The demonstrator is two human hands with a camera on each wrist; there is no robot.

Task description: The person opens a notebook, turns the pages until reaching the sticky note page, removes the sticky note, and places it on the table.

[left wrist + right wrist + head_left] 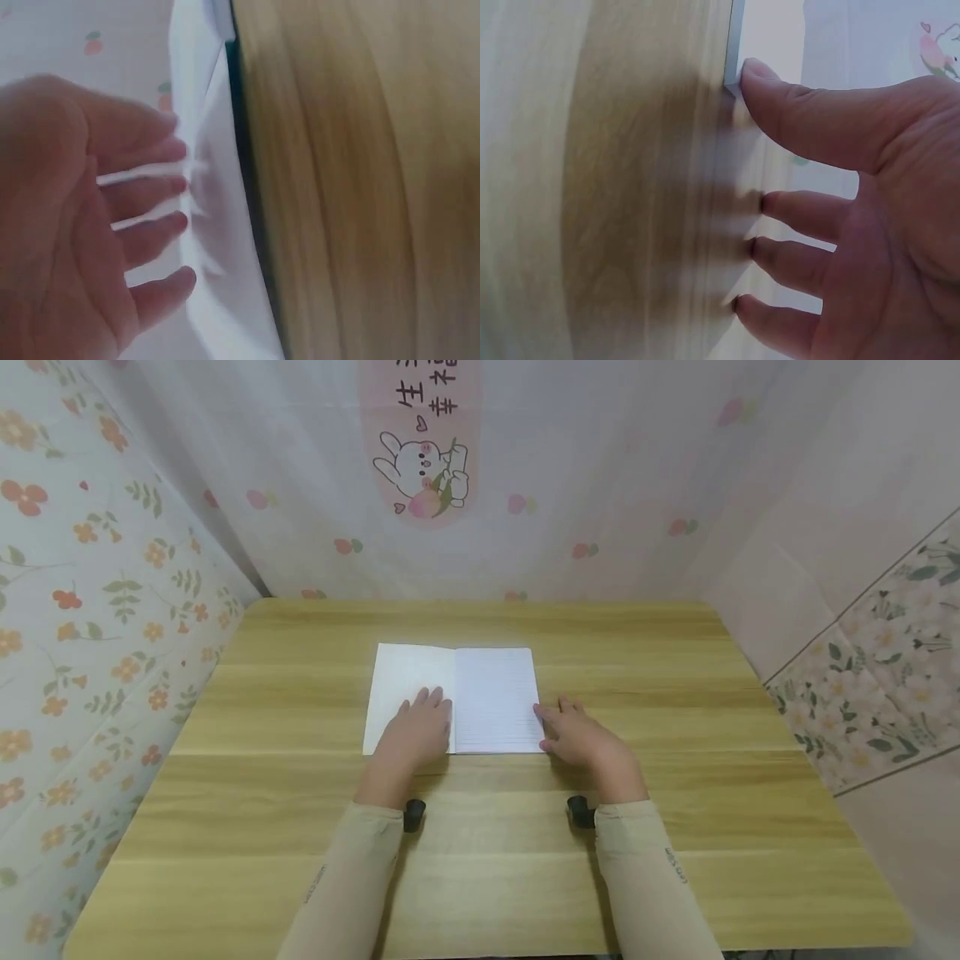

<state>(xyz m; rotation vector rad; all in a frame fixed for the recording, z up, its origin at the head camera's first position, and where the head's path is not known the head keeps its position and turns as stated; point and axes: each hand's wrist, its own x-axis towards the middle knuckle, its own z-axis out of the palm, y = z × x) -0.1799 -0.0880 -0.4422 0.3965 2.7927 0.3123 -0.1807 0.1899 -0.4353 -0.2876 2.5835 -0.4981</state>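
Table: wood-grain tabletop [495, 877], yellowish-brown, grain running side to side; far edge meets the back curtain [607, 460]
Back curtain: pale, small fruit prints; pink panel with a cartoon rabbit [420, 468] and dark characters above it
Left side: white floral cloth [142, 602], orange blooms, green leaf sprigs
Right side: pale cloth [885, 660]; flower-print band between dark lines
Notebook: open notebook [495, 697] lying flat, about mid-table; left page [397, 681] plain, right page ruled; spine between the two hands
Left hand: left hand [415, 731] rests on the left page, just beside the spine; fingers extended, loose, not clasping anything
Right hand: right hand [583, 739] at the notebook's right edge, near corner; thumb [810, 124] touches the corner, other fingers spread over the table; released, no pinch seen
Sleeves: beige sleeves [341, 881], small lettering; black fittings [579, 812] by both wrists
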